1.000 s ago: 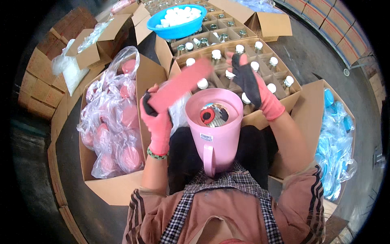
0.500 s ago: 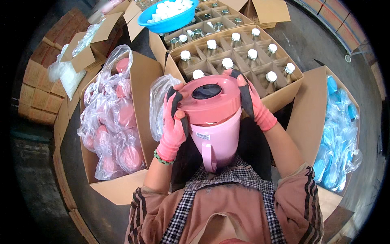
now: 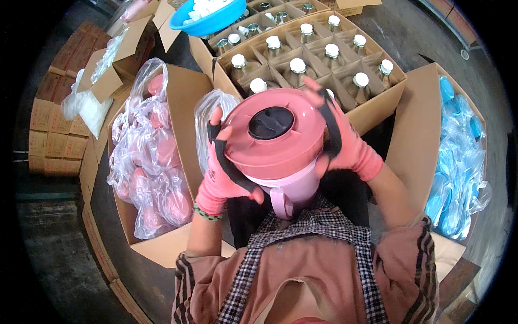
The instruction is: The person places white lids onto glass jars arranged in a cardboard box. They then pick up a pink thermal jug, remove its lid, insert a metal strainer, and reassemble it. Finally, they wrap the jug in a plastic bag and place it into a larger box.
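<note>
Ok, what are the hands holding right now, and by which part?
The left hand and right hand clasp the round dark-pink cover by opposite sides of its rim, atop the light-pink jug.

And here they are, pink gloves on both hands, with dark panels running along thumb and forefinger and snug ribbed-looking cuffs at the wrists! Over on the left wrist, a beaded bracelet, green mixed with darker beads. Look at that top, dusty brown-pink, open at the neck, black stripes down its loose sleeves! Across the front, a black-and-white checked apron with matching shoulder straps, and black legwear below.
</note>
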{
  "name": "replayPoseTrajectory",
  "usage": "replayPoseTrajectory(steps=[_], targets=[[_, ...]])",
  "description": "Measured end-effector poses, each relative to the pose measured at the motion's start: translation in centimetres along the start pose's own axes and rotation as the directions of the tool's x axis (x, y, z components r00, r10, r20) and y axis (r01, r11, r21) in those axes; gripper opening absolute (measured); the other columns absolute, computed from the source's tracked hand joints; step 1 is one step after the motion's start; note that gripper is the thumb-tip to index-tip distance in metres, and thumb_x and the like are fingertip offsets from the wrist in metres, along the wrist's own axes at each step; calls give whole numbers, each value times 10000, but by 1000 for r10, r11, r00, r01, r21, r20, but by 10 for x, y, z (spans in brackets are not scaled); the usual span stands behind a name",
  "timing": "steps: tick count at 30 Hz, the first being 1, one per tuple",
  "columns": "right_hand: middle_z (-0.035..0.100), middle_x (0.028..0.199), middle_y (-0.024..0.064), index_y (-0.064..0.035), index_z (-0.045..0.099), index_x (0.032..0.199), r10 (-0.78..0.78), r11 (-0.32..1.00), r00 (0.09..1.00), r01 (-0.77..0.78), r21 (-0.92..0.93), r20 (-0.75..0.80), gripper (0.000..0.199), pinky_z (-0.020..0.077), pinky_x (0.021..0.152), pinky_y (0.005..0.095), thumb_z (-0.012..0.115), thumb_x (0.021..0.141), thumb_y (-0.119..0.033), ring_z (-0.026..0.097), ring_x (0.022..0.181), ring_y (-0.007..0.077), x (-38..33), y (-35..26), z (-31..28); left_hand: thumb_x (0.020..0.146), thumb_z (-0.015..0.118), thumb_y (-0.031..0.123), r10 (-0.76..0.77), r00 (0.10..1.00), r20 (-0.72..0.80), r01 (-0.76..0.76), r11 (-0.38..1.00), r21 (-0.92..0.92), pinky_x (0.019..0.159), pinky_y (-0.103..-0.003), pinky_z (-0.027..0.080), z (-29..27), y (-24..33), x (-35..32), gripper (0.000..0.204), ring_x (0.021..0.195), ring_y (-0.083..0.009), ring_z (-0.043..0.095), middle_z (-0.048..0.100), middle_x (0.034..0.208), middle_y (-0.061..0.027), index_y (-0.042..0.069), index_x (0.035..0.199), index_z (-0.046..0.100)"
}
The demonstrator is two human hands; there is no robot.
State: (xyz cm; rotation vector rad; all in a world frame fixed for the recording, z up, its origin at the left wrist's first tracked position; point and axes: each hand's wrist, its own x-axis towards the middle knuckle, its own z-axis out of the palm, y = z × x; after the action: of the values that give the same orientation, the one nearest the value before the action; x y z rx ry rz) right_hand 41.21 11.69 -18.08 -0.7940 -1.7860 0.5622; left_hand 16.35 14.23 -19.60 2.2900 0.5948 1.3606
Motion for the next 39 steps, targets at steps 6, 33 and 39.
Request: replayPoseTrajectory(steps=[6, 33, 39], targets=[[432, 1033, 194, -10, 457, 987, -94, 890, 945, 220, -399, 313, 705, 343, 887, 458, 756, 467, -380, 418, 992, 403, -6, -9, -20, 483, 740, 510, 36, 979, 200, -88, 963, 255, 928, -477, 308, -16, 5, -3, 846, 976, -363, 495, 530, 1015, -186, -16, 1072, 436], [419, 1225, 84, 6, 327, 1252, 710, 244, 666, -537, 808, 229, 635, 250, 988, 274, 294, 867, -498, 377, 1122, 156, -38, 34, 33, 613, 656, 548, -385, 891, -241, 406, 913, 43, 987, -426, 207, 45, 34, -16, 992, 1199, -336, 266, 278, 1280, -207, 6, 1283, 164], [414, 1146, 262, 108, 194, 1244, 498, 866, 867, -495, 75, -29, 619, 343, 905, 359, 369, 876, -358, 430, 1051, 373, -66, -3, 48, 707, 485, 610, -512, 857, -59, 301, 591, -748, 975, -370, 283, 4, 3, 6, 808, 1133, -233, 376, 369, 1243, -128, 56, 1256, 275]])
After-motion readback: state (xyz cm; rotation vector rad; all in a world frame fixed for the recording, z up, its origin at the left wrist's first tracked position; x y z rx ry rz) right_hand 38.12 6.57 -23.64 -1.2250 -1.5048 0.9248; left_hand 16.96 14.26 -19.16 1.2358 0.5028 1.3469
